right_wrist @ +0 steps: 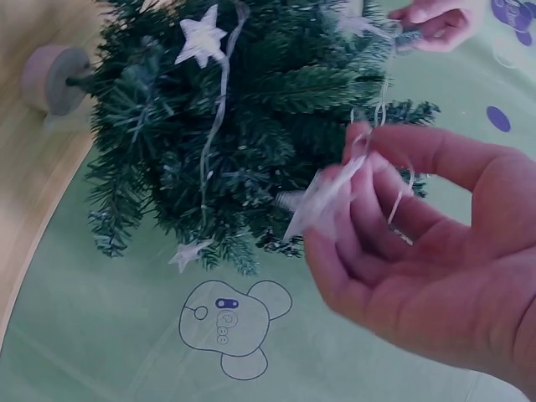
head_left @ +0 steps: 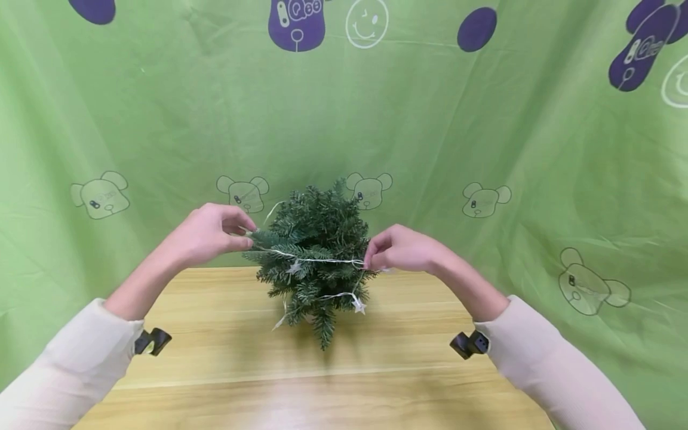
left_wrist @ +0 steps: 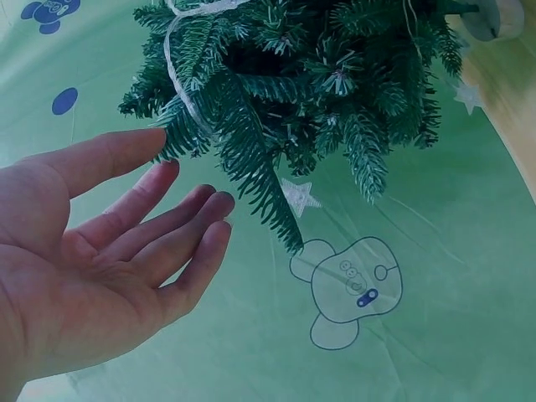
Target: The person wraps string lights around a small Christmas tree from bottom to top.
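Observation:
A small green artificial Christmas tree stands on the table, with a white string of star lights across its upper part. At the tree's left, my left hand pinches a branch tip between thumb and index finger; its other fingers are loosely bent. On the right side my right hand pinches the light string, with a clear star light at its fingertips. Another star hangs among the branches in the right wrist view. One star dangles low at the tree's front.
The tree's round pale base is on the wooden table. Behind the table hangs a green cloth with bear heads and purple shapes printed on it. Small black devices are worn at both cuffs.

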`<action>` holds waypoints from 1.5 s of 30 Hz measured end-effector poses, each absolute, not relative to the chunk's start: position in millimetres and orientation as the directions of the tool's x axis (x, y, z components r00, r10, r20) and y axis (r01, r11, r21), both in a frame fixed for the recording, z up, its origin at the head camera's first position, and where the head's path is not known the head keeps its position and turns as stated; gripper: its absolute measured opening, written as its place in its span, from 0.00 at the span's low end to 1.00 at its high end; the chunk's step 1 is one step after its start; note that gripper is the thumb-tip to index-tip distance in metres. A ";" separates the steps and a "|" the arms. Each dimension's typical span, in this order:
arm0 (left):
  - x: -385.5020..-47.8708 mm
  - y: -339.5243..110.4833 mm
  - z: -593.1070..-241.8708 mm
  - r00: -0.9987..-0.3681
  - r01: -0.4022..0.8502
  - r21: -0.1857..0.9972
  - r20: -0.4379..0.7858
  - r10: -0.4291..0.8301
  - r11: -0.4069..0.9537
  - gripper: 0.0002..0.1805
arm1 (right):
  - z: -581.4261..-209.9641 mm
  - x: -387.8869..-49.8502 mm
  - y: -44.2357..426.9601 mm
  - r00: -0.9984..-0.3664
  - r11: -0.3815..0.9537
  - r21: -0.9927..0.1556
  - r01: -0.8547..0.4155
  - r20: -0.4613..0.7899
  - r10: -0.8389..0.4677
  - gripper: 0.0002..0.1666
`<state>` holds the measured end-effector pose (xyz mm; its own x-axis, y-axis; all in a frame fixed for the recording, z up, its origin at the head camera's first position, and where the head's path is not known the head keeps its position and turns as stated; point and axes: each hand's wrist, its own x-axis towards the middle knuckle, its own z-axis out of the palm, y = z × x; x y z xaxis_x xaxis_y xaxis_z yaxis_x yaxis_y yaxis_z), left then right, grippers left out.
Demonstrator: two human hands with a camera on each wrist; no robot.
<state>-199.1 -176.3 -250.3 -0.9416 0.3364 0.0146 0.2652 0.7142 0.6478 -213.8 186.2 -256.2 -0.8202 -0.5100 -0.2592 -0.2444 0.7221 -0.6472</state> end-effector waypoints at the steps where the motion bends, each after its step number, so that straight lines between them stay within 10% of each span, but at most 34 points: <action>1: -199.1 -176.6 -250.0 -0.942 0.266 0.647 0.015 0.337 0.715 0.20 | -257.3 -214.5 185.5 -0.832 0.740 -0.624 -0.250 -0.252 -0.494 0.08; 24: -194.3 -181.9 -247.6 -0.950 0.261 0.632 0.036 0.309 0.729 0.19 | -266.3 -215.1 161.2 -0.927 0.796 -0.476 -0.373 0.233 -0.295 0.10; 34: -193.7 -183.0 -247.4 -0.949 0.266 0.637 0.041 0.313 0.723 0.19 | -270.9 -215.2 151.4 -0.849 0.732 -0.474 -0.489 0.452 -0.275 0.09; 45: -193.4 -183.2 -247.0 -0.952 0.257 0.638 0.039 0.302 0.726 0.19 | -278.0 -214.2 135.8 -0.624 0.695 -0.260 -0.671 0.704 -0.338 0.06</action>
